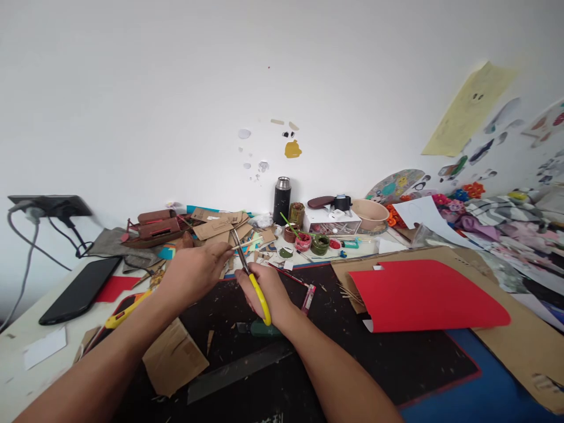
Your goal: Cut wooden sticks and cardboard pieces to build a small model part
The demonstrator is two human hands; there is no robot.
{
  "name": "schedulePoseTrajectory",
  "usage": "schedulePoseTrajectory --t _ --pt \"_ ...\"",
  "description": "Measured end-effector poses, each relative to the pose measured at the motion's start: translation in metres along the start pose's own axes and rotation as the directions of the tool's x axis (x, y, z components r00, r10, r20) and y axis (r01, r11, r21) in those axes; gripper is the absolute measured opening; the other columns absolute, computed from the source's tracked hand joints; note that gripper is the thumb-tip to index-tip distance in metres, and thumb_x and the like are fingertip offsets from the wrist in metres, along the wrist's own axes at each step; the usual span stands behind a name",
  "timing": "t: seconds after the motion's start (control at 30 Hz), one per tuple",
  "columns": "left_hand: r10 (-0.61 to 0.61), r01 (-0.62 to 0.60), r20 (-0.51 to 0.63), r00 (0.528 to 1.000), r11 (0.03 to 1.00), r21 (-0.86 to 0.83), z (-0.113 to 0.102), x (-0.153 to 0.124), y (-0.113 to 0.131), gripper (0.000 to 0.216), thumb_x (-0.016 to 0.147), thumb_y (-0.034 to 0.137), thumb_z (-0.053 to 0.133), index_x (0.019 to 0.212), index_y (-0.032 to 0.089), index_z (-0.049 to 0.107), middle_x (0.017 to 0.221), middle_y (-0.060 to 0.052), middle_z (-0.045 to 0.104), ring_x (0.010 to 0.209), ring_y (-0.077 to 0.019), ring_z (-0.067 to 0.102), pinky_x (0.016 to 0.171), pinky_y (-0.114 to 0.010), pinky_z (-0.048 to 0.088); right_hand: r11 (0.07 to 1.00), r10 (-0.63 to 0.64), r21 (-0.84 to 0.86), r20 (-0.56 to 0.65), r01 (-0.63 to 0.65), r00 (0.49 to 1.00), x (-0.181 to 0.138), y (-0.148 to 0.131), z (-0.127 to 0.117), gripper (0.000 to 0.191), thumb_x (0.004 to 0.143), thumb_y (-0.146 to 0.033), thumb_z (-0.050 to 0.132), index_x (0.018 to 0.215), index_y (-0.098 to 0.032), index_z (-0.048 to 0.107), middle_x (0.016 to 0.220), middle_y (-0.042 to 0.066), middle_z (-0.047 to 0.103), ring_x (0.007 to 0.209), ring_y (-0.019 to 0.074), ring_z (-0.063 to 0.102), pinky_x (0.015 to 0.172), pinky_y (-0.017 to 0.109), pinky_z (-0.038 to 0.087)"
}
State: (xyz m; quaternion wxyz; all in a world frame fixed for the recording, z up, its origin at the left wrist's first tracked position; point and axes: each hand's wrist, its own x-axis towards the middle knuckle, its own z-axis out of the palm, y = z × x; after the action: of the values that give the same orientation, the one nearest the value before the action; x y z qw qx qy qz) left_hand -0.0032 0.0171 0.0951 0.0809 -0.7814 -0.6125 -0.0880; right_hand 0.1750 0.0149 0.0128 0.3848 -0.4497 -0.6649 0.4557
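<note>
Over a matte black mat with a thin red edge (396,359), on the cluttered white desk (20,390), both bare hands work close together. The right hand (268,291) is curled round a pair of scissors with glossy yellow handles and slim metal blades (242,251), which point up toward the scraps; its fingers are partly hidden behind the handle. The left hand (194,267) has its fingers drawn narrow at a thin, pale, straight strip (247,242) crossing beside the blades; whether the blades touch it, I cannot tell. Beyond lies a heap of flat, ragged brown cardboard scraps (215,228). Below the left forearm sits a creased, roughly square cardboard piece (176,359), near a long, smoky, smooth-faced strip (233,373) whose far end disappears under the right forearm. A green-handled tool (263,328) is partly covered by the right hand. Rightward, a smooth, bright red sheet (432,296) curls at its lower left corner.
</note>
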Motion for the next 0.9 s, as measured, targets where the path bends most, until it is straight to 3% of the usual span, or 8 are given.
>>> schedulePoseTrajectory --t 0.13,0.27,0.4,0.47,0.53,0.63,0.73,0.9 --pt "-0.006 0.014 0.032 0.999 0.963 -0.27 0.001 0.003 -0.005 0.051 0.104 0.047 0.033 0.108 0.023 0.077 0.091 -0.009 0.082 0.087 -0.0285 0.075 0.075 -0.032 0.049 0.986 -0.089 -0.145 -0.049 0.081 0.995 0.0 -0.003 0.0 0.036 0.1 -0.041 0.062 0.071 -0.023 0.05 0.058 -0.002 0.052 0.057 0.0153 0.049 0.057 0.026 0.034" --pt "0.024 0.024 0.074 0.997 0.81 -0.586 -0.001 0.007 -0.013 0.049 0.096 0.059 0.045 0.088 0.022 0.076 0.082 -0.004 0.079 0.078 -0.0247 0.071 0.07 -0.029 0.05 0.946 -0.154 -0.298 -0.058 0.13 0.986 0.0 -0.006 0.0 0.029 0.101 -0.03 0.058 0.073 -0.022 0.054 0.062 -0.002 0.055 0.058 0.0142 0.046 0.058 0.025 0.032" --pt "0.021 0.191 0.244 0.969 0.562 -0.805 0.001 0.009 -0.02 0.046 0.088 0.063 0.058 0.069 0.021 0.061 0.052 0.003 0.051 0.046 -0.0135 0.043 0.045 -0.026 0.034 0.907 -0.184 -0.394 -0.058 0.147 0.981 -0.003 -0.009 0.001 0.024 0.1 -0.025 0.059 0.076 -0.021 0.056 0.064 -0.001 0.056 0.058 0.0142 0.047 0.06 0.025 0.033" --pt "0.041 0.278 0.322 0.946 0.409 -0.869 0.005 0.009 -0.022 0.049 0.088 0.064 0.059 0.063 0.023 0.05 0.047 0.006 0.037 0.041 -0.0104 0.028 0.041 -0.026 0.025 0.898 -0.19 -0.415 -0.07 0.144 0.979 -0.004 -0.011 0.001 0.022 0.099 -0.025 0.061 0.078 -0.021 0.058 0.065 0.0 0.057 0.059 0.0148 0.049 0.061 0.025 0.034" --pt "0.052 0.308 0.349 0.936 0.361 -0.88 0.007 0.01 -0.021 0.051 0.089 0.066 0.057 0.061 0.024 0.046 0.046 0.007 0.032 0.04 -0.0101 0.024 0.04 -0.027 0.024 0.901 -0.185 -0.41 -0.072 0.141 0.98 -0.004 -0.012 0.001 0.02 0.099 -0.026 0.061 0.079 -0.021 0.059 0.065 0.0 0.058 0.06 0.0153 0.051 0.062 0.025 0.035" --pt "0.026 0.17 0.223 0.974 0.565 -0.807 0.005 0.01 -0.016 0.048 0.093 0.063 0.054 0.071 0.021 0.06 0.053 0.001 0.052 0.048 -0.0148 0.045 0.05 -0.028 0.038 0.923 -0.159 -0.363 -0.06 0.127 0.986 -0.003 -0.011 0.0 0.022 0.102 -0.027 0.058 0.08 -0.021 0.06 0.067 0.0 0.061 0.061 0.0157 0.054 0.062 0.025 0.037" --pt "0.053 -0.015 0.046 0.998 0.794 -0.608 0.004 0.009 -0.01 0.045 0.099 0.056 0.046 0.09 0.02 0.072 0.086 -0.007 0.077 0.078 -0.0233 0.068 0.073 -0.032 0.048 0.954 -0.095 -0.288 -0.039 0.08 0.995 -0.002 -0.007 -0.002 0.023 0.104 -0.033 0.058 0.085 -0.022 0.063 0.066 0.0 0.063 0.062 0.0164 0.059 0.062 0.024 0.04" --pt "0.095 -0.106 -0.073 0.993 0.981 -0.162 0.012 0.005 -0.011 0.044 0.104 0.044 0.038 0.101 0.021 0.075 0.089 -0.01 0.08 0.079 -0.0278 0.072 0.069 -0.034 0.044 0.997 -0.018 -0.078 0.075 0.024 0.997 -0.001 0.0 -0.004 0.032 0.1 -0.054 0.068 0.098 -0.022 0.069 0.065 -0.001 0.067 0.056 0.0164 0.066 0.059 0.023 0.046"
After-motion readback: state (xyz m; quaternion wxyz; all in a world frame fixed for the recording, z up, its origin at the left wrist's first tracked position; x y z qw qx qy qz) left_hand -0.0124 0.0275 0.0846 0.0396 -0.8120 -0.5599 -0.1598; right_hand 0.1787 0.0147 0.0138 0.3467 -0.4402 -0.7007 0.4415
